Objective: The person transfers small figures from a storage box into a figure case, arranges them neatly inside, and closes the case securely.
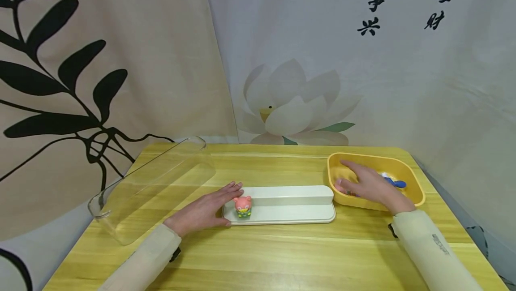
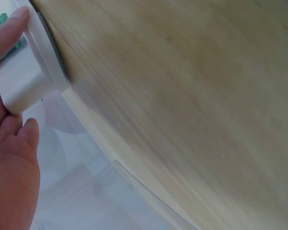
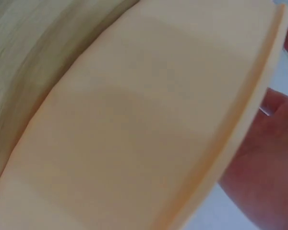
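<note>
White tray (image 1: 292, 213) at centre carries one pink toy (image 1: 243, 207) at nine o'clock, the remainder bare; one clear cover (image 1: 161, 192) sits off at ten. My left hand (image 1: 206, 210) grips the tray's end; my right hand (image 1: 368, 186), fingers apart, reaches into one yellow bin (image 1: 383, 162) at two, where one blue piece (image 1: 400, 184) and uncountable others remain.

Soft, even light brightens the head view, casting faint shadows on the bench (image 1: 302, 255), while both wrist views look dimmer and hazy.
</note>
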The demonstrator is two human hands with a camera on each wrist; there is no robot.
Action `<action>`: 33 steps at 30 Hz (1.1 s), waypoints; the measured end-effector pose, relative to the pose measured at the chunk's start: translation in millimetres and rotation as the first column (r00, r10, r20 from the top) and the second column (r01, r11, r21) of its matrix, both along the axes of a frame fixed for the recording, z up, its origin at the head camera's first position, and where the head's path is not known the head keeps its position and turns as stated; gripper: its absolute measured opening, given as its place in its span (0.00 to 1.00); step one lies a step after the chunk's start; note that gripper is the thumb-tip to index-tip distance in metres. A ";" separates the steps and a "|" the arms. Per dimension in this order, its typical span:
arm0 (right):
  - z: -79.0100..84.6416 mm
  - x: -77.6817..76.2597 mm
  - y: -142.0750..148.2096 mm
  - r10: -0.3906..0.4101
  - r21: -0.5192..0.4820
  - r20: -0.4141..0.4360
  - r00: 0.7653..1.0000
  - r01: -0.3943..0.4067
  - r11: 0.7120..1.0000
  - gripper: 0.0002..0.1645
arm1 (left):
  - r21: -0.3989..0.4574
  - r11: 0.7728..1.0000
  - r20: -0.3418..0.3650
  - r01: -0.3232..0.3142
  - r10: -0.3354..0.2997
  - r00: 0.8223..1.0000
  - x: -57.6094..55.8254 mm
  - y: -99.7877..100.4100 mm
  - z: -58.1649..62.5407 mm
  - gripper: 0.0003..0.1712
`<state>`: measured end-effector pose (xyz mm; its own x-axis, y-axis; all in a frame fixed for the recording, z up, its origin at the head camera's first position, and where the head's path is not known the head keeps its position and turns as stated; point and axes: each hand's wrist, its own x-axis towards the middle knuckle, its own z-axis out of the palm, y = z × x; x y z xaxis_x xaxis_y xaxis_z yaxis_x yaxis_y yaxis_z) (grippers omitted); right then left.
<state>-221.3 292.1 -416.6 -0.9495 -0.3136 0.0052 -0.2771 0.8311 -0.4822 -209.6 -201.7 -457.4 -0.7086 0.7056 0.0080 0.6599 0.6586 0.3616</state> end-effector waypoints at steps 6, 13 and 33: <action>-6.2 -10.0 0.3 0.056 0.008 0.075 0.996 -0.057 0.998 0.44 | -0.002 1.000 -0.010 0.009 -0.009 1.000 -0.2 0.2 0.1 0.54; -9.8 -18.2 -2.2 0.096 -0.007 0.141 0.985 -0.096 0.995 0.36 | -0.010 1.000 -0.016 0.005 -0.005 1.000 -0.2 -0.3 -0.3 0.54; -14.0 -21.9 -2.6 0.106 -0.055 0.138 0.985 -0.100 0.994 0.25 | -0.001 1.000 -0.017 0.011 -0.011 1.000 -0.4 -1.1 -1.1 0.55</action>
